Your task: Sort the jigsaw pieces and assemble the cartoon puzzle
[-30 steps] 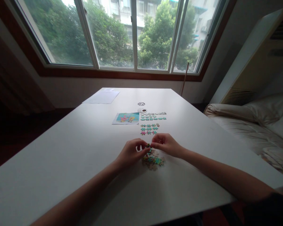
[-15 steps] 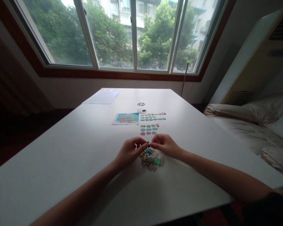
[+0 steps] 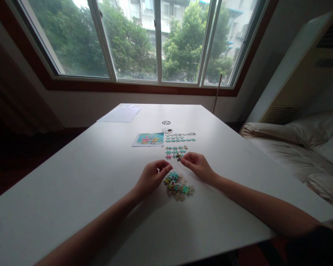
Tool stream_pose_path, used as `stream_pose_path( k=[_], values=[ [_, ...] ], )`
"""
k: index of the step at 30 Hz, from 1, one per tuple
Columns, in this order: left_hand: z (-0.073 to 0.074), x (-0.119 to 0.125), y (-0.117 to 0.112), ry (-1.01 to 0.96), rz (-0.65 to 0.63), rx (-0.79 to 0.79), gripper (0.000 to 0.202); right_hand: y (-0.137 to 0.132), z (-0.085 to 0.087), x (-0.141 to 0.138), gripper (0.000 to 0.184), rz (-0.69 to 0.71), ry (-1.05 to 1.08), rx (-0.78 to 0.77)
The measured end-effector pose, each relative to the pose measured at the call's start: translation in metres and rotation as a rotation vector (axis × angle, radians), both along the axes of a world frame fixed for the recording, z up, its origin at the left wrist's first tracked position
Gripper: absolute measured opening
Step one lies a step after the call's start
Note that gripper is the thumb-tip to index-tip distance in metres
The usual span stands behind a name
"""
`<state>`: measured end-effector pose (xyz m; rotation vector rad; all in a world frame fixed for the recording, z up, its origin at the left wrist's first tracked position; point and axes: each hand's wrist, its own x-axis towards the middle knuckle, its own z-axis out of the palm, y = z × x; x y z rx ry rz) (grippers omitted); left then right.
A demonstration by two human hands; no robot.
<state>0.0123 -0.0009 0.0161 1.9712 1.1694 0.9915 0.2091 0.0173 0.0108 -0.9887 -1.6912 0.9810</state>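
A small dark, multicoloured jigsaw piece (image 3: 178, 157) is pinched between the thumb and index finger of my right hand (image 3: 198, 166). It is held just over the lower right of the laid-out rows of jigsaw pieces (image 3: 174, 148). My left hand (image 3: 154, 175) is curled with the thumb close to the index finger, and I see nothing in it. Below and between both hands lies a loose pile of jigsaw pieces (image 3: 179, 188), some colour side up and others showing brown backs. A colourful cartoon picture sheet (image 3: 150, 139) lies left of the rows.
Everything rests on a large white table (image 3: 86, 184). Two small round items, one a white disc (image 3: 167, 130), lie beyond the rows. White paper (image 3: 119, 114) is at the far left. A window (image 3: 135, 44) stands behind, and a pale sofa (image 3: 294, 144) is to the right.
My hands have moved apart. My right hand has lifted away from my left, carrying the jigsaw piece forward to the rows, while my left hand has stayed almost in place.
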Motion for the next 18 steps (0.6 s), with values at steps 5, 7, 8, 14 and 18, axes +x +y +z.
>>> stream_pose_path(
  k=[5, 7, 8, 14, 18],
  values=[
    [-0.005, -0.003, 0.003, 0.044, 0.047, 0.007, 0.025, 0.014, -0.004, 0.006, 0.030, -0.160, 0.190, -0.025],
    [-0.006, -0.003, 0.003, 0.054, 0.055, 0.008, 0.025, 0.015, -0.004, 0.007, 0.032, -0.169, 0.194, -0.031],
    [-0.005, -0.003, 0.003, 0.058, 0.056, 0.009, 0.025, 0.015, -0.004, 0.007, 0.032, -0.167, 0.187, -0.033],
    [-0.005, -0.002, 0.003, 0.074, 0.064, 0.003, 0.025, 0.010, -0.005, 0.004, 0.032, -0.170, 0.139, -0.004],
    [-0.006, -0.002, 0.004, 0.078, 0.083, -0.003, 0.026, 0.036, -0.003, 0.014, 0.034, -0.215, -0.044, 0.089]
  ],
)
